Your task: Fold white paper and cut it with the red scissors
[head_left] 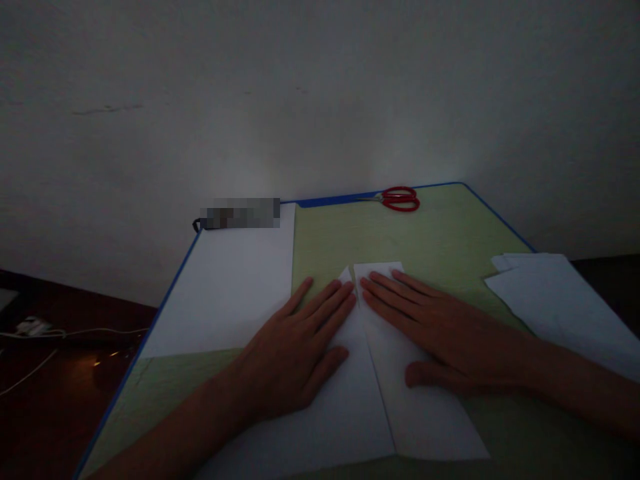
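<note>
A white sheet of paper [345, 407] with a folded flap on its right side lies in front of me, a straight edge running down its middle. My left hand [300, 347] rests flat on the left part, fingers stretched toward the far end, thumb apart. On the flap [395, 393] my right hand [435, 327] also lies flat, its fingers extended and thumb out to the side. The fingertips of both hands nearly meet near the paper's far end. Parts of the sheet are hidden under my hands and left forearm.
Red-handled scissors [400, 199] lie at the table's far edge. Another white sheet [230, 287] is at the far left, with a blurred-out object [240, 213] beyond it. Several white papers [565, 300] overlap at the right. A wall [320, 100] stands behind; a white cable [100, 331] runs at left.
</note>
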`<action>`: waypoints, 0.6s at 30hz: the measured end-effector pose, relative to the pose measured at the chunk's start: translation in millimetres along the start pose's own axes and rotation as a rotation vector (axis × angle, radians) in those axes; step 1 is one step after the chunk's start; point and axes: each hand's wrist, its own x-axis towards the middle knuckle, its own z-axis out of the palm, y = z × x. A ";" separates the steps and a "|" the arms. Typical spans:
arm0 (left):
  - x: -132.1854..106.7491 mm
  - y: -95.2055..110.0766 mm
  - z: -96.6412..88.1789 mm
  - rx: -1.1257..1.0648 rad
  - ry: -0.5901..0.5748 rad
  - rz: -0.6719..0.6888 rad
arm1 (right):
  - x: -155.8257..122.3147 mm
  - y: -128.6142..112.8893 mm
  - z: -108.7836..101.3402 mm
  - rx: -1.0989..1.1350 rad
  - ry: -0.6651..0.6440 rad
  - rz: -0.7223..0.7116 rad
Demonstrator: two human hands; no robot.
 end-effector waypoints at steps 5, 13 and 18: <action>1.0 0.6 -1.1 -0.002 0.016 0.004 | 3.3 8.5 -8.4 0.006 0.016 -0.062; 1.5 1.7 -1.2 0.041 0.089 0.019 | -19.6 -21.6 -21.7 0.025 0.005 -0.095; 2.1 -3.6 -8.3 0.038 0.116 0.015 | -26.2 -19.6 -10.4 0.026 -0.011 -0.045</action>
